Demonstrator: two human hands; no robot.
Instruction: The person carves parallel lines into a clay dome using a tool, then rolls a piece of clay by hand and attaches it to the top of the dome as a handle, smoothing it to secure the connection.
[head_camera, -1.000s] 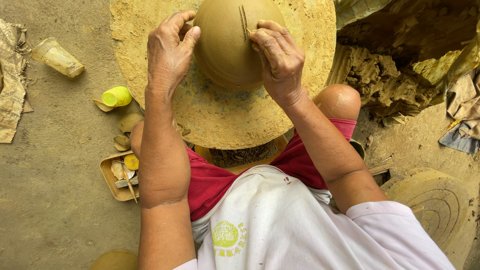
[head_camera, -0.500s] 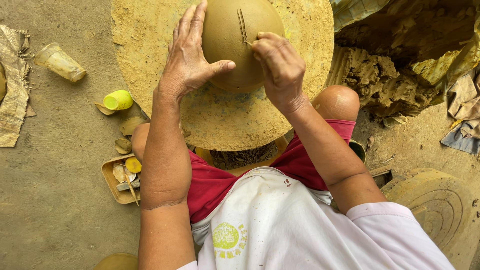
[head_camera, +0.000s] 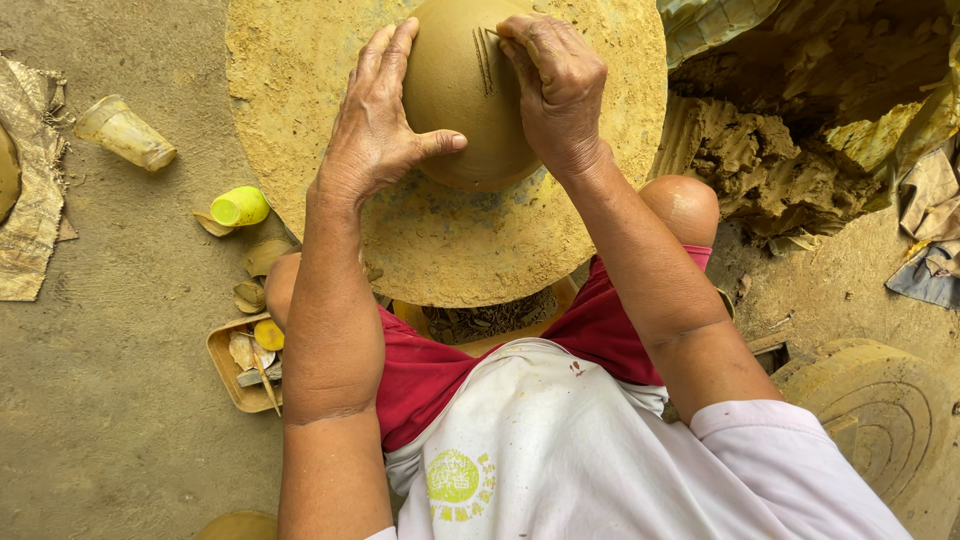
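Note:
A domed brown clay pot (head_camera: 460, 100) sits on a round clay-caked potter's wheel (head_camera: 450, 250) in front of my knees. My left hand (head_camera: 380, 120) lies flat against the pot's left side, fingers spread, thumb pointing right. My right hand (head_camera: 555, 85) is curled at the pot's upper right, its fingertips pressed to the surface beside a few scored parallel lines (head_camera: 484, 60). Whether a small tool sits between those fingers is hidden.
On the ground at left lie a toppled plastic cup (head_camera: 125, 132), a yellow-green cup (head_camera: 240, 207), a small tray of shaping tools (head_camera: 245, 360) and sacking (head_camera: 30, 190). A heap of raw clay (head_camera: 790, 150) lies right; a ringed disc (head_camera: 880, 420) is lower right.
My left hand slid from the pot's top edge down onto its left side and flattened. The right hand stayed at the scored lines, and the view has shifted slightly.

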